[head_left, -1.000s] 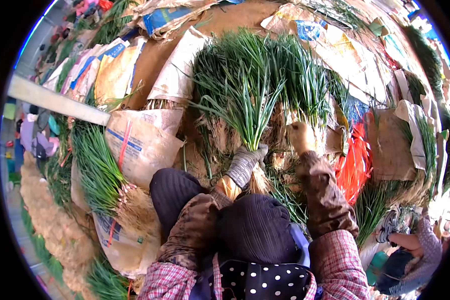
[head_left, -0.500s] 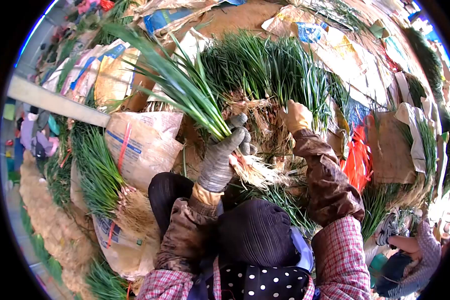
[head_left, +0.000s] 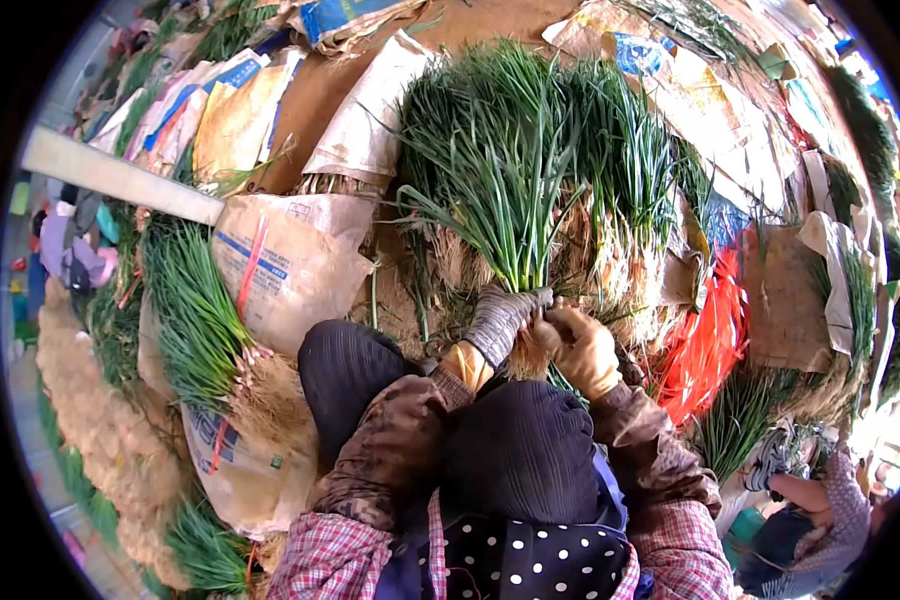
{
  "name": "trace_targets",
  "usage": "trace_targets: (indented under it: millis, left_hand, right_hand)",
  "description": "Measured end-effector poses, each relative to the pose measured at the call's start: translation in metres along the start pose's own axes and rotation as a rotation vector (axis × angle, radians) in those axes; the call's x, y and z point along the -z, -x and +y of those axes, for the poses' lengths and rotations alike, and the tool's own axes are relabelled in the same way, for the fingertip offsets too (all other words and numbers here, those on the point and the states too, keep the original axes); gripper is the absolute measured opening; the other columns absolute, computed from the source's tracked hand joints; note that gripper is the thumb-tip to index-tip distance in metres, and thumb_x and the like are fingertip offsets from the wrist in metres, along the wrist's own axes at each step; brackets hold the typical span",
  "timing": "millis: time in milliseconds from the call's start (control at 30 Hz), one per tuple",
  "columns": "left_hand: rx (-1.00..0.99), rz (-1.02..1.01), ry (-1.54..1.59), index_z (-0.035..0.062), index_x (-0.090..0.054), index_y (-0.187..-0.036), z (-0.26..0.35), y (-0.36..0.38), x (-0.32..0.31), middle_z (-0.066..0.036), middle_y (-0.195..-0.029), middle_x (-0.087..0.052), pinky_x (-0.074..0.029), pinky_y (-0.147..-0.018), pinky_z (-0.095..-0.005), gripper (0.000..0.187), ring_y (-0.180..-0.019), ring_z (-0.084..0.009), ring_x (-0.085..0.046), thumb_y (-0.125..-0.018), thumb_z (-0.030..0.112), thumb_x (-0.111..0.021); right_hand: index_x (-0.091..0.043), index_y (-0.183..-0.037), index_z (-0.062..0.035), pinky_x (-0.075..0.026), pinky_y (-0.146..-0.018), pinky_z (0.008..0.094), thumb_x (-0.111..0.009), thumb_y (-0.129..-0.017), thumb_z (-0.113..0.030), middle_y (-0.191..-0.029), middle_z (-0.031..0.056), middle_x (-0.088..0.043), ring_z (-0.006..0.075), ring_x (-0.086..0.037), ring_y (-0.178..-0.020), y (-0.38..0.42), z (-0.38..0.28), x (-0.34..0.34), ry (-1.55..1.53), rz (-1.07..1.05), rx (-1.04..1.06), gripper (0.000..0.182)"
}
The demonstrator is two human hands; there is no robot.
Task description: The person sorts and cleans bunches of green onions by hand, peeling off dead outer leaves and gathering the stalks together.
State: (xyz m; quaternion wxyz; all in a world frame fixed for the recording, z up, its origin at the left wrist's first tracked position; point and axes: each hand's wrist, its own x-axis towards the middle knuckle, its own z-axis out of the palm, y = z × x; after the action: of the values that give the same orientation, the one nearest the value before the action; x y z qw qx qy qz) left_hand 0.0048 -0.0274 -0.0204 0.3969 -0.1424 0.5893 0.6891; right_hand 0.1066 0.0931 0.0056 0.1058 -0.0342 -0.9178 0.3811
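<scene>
My left hand [head_left: 505, 322], in a grey glove, is closed around the lower stalks of a bunch of green onions [head_left: 518, 235]. The bunch stands upright, leaves fanned away from me and pale roots [head_left: 530, 362] hanging below the fist. My right hand [head_left: 582, 350], in a yellowish glove, is against the root end with bent fingers pinched at the base of the bunch; the fingertips are partly hidden. Just beyond both hands lies a wide heap of green onions [head_left: 625, 150], roots towards me.
At left, a tied bunch of green onions [head_left: 195, 310] lies on printed sacks [head_left: 300, 265]. Red plastic strips [head_left: 705, 345] lie right of my right hand. A pale bar [head_left: 120, 180] juts in from the left. Another person [head_left: 810, 520] sits at lower right.
My left hand has lowered towards my knees and turned the tilted bunch upright. My right hand has come back from the heap to the bunch's root end.
</scene>
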Motion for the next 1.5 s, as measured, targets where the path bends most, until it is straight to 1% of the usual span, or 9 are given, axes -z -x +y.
trace_targets:
  millis: [67, 200, 533, 667, 967, 1133, 1300, 1333, 1500]
  left_hand:
    - [0.031, -0.033, -0.037, 0.0037, -0.064, -0.077, 0.003, -0.001, 0.002, -0.006, -0.057, -0.062, -0.037, -0.035, -0.0265, 0.014, -0.039, -0.0127, -0.051, -0.075, 0.011, -0.075]
    - [0.017, 0.009, -0.269, 0.0022, -0.062, -0.067, 0.011, 0.011, -0.010, -0.006, -0.050, -0.059, -0.034, -0.033, -0.0272, 0.016, -0.036, -0.0137, -0.049, -0.077, 0.012, -0.072]
    - [-0.063, 0.052, -0.077, 0.0013, -0.064, -0.080, 0.001, 0.004, -0.002, -0.007, -0.061, -0.063, -0.041, -0.038, -0.0287, 0.009, -0.042, -0.0152, -0.054, -0.076, 0.004, -0.071]
    - [-0.079, 0.004, -0.016, 0.0009, -0.064, -0.084, 0.005, 0.007, 0.003, -0.008, -0.064, -0.064, -0.042, -0.039, -0.0284, 0.012, -0.045, -0.0152, -0.055, -0.075, 0.002, -0.071]
    - [-0.158, -0.027, -0.102, 0.0023, -0.066, -0.091, -0.006, 0.001, 0.017, -0.007, -0.076, -0.067, -0.048, -0.053, -0.0321, 0.028, -0.058, -0.0164, -0.058, -0.067, 0.008, -0.080]
    - [0.043, 0.177, -0.169, -0.0005, -0.061, -0.083, 0.007, 0.001, 0.012, -0.007, -0.069, -0.063, -0.047, -0.050, -0.0308, 0.024, -0.053, -0.0160, -0.056, -0.067, 0.005, -0.078]
    - [-0.234, 0.156, -0.093, -0.0010, -0.064, -0.088, 0.017, 0.027, 0.000, -0.008, -0.071, -0.065, -0.048, -0.054, -0.0320, 0.022, -0.059, -0.0178, -0.060, -0.070, 0.008, -0.074]
    - [-0.327, 0.270, -0.466, 0.0002, -0.066, -0.090, 0.005, 0.014, 0.009, -0.010, -0.072, -0.065, -0.048, -0.054, -0.0315, 0.019, -0.060, -0.0179, -0.061, -0.074, 0.009, -0.071]
    - [-0.184, 0.206, -0.298, 0.0019, -0.059, -0.085, 0.002, 0.012, 0.012, -0.011, -0.070, -0.065, -0.046, -0.046, -0.0309, 0.012, -0.056, -0.0168, -0.062, -0.079, 0.008, -0.067]
  right_hand:
    - [-0.056, -0.112, 0.0005, -0.053, -0.075, 0.0337, -0.057, -0.086, -0.051, -0.094, 0.0174, -0.065, 0.0220, -0.065, -0.081, -0.012, 0.002, 0.010, -0.255, -0.075, -0.327, 0.058]
    - [-0.041, -0.133, 0.0011, -0.048, -0.086, 0.0338, -0.059, -0.083, -0.057, -0.120, 0.0180, -0.056, 0.0231, -0.057, -0.103, -0.062, 0.024, 0.004, -0.957, -0.154, -0.800, 0.079]
    - [-0.063, -0.096, -0.0047, -0.046, -0.046, 0.0220, -0.065, -0.086, -0.015, -0.081, 0.0050, -0.066, 0.0107, -0.058, -0.059, -0.051, 0.057, -0.032, -1.475, 0.032, -0.877, 0.014]
    - [-0.060, -0.095, -0.0013, -0.050, -0.048, 0.0198, -0.067, -0.084, -0.012, -0.082, 0.0091, -0.066, 0.0118, -0.062, -0.062, -0.029, 0.081, -0.046, -1.078, 0.055, -1.130, 0.017]
    - [-0.063, -0.100, -0.0039, -0.052, -0.066, 0.0275, -0.067, -0.085, -0.015, -0.089, 0.0050, -0.066, 0.0157, -0.063, -0.077, -0.056, 0.054, -0.048, -1.622, -0.010, -0.741, 0.019]
    - [-0.062, -0.090, -0.0038, -0.052, -0.056, 0.0254, -0.070, -0.082, -0.010, -0.082, 0.0053, -0.066, 0.0140, -0.062, -0.065, -0.064, 0.045, -0.047, -1.452, 0.045, -0.847, 0.013]
    - [-0.060, -0.092, -0.0020, -0.046, -0.046, 0.0221, -0.065, -0.086, -0.015, -0.070, 0.0020, -0.058, 0.0116, -0.054, -0.054, -0.045, 0.052, -0.059, -1.185, 0.202, -0.946, 0.015]
    - [-0.059, -0.092, -0.0019, -0.044, -0.045, 0.0228, -0.063, -0.088, -0.016, -0.068, 0.0009, -0.057, 0.0109, -0.052, -0.051, -0.041, 0.055, -0.059, -1.103, 0.256, -0.967, 0.015]
    - [-0.063, -0.094, 0.0013, -0.050, -0.056, 0.0354, -0.060, -0.086, -0.022, -0.071, 0.0129, -0.064, 0.0188, -0.060, -0.060, 0.041, 0.096, -0.058, -0.167, -0.241, -0.731, 0.025]
